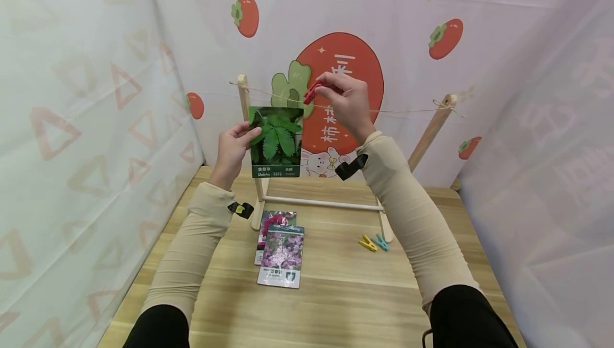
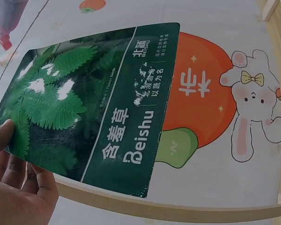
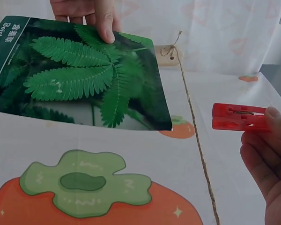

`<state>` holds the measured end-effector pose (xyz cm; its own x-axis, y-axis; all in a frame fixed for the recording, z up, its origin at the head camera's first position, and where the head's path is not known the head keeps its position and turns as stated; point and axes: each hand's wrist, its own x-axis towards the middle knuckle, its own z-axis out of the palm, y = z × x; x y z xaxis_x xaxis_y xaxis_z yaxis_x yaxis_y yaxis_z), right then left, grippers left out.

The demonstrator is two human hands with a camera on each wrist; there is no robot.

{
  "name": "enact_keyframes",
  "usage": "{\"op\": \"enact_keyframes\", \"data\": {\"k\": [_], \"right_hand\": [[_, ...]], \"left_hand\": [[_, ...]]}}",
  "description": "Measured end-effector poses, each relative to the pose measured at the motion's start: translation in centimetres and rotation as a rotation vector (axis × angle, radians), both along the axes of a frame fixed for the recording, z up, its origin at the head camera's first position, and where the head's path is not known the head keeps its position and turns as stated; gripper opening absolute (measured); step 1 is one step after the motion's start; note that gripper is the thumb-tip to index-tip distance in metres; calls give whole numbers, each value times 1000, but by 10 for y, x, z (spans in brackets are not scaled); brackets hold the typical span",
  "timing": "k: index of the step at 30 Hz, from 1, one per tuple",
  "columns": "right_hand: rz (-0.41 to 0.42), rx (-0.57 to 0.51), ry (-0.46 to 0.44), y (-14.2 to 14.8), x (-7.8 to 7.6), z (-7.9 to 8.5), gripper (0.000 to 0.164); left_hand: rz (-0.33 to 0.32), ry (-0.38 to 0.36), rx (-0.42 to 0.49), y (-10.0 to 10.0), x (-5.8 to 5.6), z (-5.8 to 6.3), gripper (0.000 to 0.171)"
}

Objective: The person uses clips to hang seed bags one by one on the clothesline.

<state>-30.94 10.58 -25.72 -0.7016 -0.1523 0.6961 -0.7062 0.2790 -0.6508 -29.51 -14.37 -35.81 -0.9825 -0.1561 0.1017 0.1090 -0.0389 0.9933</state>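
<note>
A green seed packet [image 1: 276, 143] with a fern-like leaf picture is held upright by the left hand [image 1: 233, 148], thumb on its front and fingers behind its left edge. Its top edge lies just below a thin twine line [image 1: 408, 111]. The right hand [image 1: 349, 100] pinches a red clothespin [image 1: 310, 93] near the line, right of the packet's top corner. In the right wrist view the red clothespin [image 3: 239, 117] is apart from both the twine [image 3: 196, 136] and the packet [image 3: 79, 75]. The left wrist view shows the packet's printed lower end [image 2: 126, 112].
The twine is tied between two wooden posts [image 1: 434, 129] of a stand with a white crossbar [image 1: 323, 203]. Two overlapping flower seed packets [image 1: 281, 257] lie on the wooden table [image 1: 345, 305]. A yellow clothespin [image 1: 368, 243] and a blue clothespin [image 1: 381, 242] lie by the stand's right foot.
</note>
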Motion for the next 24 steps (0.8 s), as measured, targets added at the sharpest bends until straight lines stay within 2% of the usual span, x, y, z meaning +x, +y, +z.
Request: {"op": "enact_keyframes", "data": {"k": [7,9,11,16,19,24], "right_hand": [[-5,67,-54,-18,-8,6,14],[1,83,-60,-23,-9,6,13],[-5,102,-69,-28,-11,5,13],[-25,141,-75,-36,-14,4,12],[-19,177,-72,-40,-16,4,12],[-14,225,-120,-45,-17,4,14]], "left_hand": [[-5,-5,-6,7,-2,0,42],[-3,-9,-11,7,-3,1,44],[3,-2,-4,8,-5,1,38],[5,33,46,15,-7,5,10],[4,34,65,17,-9,6,8],[8,27,74,17,-11,7,7]]}}
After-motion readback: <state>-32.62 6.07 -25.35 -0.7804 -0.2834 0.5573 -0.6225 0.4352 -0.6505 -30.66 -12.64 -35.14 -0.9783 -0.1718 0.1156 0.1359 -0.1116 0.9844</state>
